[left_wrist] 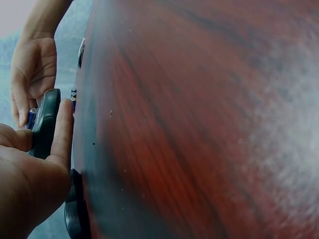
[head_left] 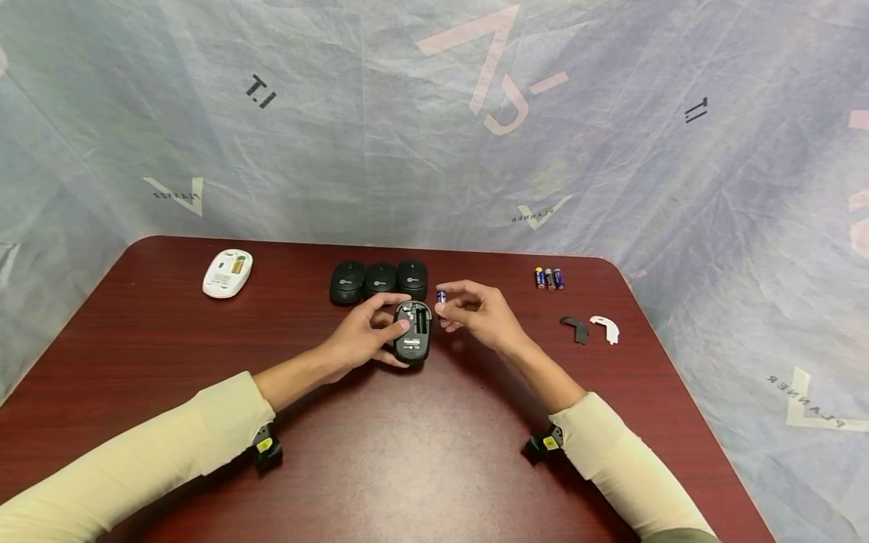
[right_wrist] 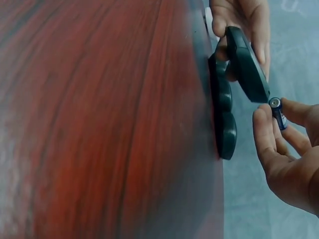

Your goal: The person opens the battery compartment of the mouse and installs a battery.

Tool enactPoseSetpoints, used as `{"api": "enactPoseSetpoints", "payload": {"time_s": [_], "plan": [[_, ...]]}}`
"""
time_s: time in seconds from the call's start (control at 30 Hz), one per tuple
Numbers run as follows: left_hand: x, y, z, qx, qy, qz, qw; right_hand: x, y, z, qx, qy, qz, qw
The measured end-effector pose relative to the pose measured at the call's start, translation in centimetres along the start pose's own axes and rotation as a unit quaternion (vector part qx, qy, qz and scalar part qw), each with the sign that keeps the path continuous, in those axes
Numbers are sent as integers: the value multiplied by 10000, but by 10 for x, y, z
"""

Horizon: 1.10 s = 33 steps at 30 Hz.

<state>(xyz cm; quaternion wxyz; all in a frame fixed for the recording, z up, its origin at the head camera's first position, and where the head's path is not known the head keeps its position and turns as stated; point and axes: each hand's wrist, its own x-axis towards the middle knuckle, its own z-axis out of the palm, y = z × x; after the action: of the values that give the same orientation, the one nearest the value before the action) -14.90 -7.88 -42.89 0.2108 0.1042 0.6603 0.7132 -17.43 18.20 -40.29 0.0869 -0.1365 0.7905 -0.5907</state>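
A person's left hand (head_left: pixel 360 335) grips a mouse (head_left: pixel 412 348), fingers and thumb curled round its edges, battery slot (head_left: pixel 422 320) exposed, as the right hand (head_left: pixel 485 313) pinches a battery (head_left: pixel 441 297) just beside it. Beyond the left fingers sit three mice (head_left: pixel 380 277); right of the right fingers lie two covers (head_left: pixel 580 330).

Plastic mouse (head_left: pixel 412 348), glossy wood-grain tabletop (head_left: pixel 400 467)
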Motion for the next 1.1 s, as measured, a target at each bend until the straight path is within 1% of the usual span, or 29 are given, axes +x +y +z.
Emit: {"api": "enactPoseSetpoints", "payload": {"time_s": [0.13, 0.3, 0.4, 0.47, 0.63, 0.77, 0.97, 1.03, 1.1], "plan": [[1, 0, 2, -14, -6, 10, 10000, 1, -3, 5, 10, 81, -163, 9998], [1, 0, 3, -33, -5, -3, 10000, 2, -4, 12, -155, 187, -331, 9992], [1, 0, 3, -32, -2, -26, 10000, 2, -6, 16, -335, 273, -429, 9981], [1, 0, 3, -22, 2, -32, 10000, 2, -7, 18, -589, 341, -515, 9963], [1, 1, 5, -37, 3, -19, 10000, 2, -6, 23, -1324, 470, -780, 9870], [1, 0, 5, -88, 43, 2, 10000, 2, -7, 26, -1667, 491, -941, 9803], [-1, -1, 6, -53, 167, 67, 9998, -2, -11, 29, -2140, 463, -1073, 9698], [-1, -1, 6, -27, 179, 73, 9998, -2, -12, 29, -2142, 443, -1034, 9703], [-2, 0, 5, -13, 197, 75, 9998, -3, -11, 29, -1898, 409, -876, 9771]]}}
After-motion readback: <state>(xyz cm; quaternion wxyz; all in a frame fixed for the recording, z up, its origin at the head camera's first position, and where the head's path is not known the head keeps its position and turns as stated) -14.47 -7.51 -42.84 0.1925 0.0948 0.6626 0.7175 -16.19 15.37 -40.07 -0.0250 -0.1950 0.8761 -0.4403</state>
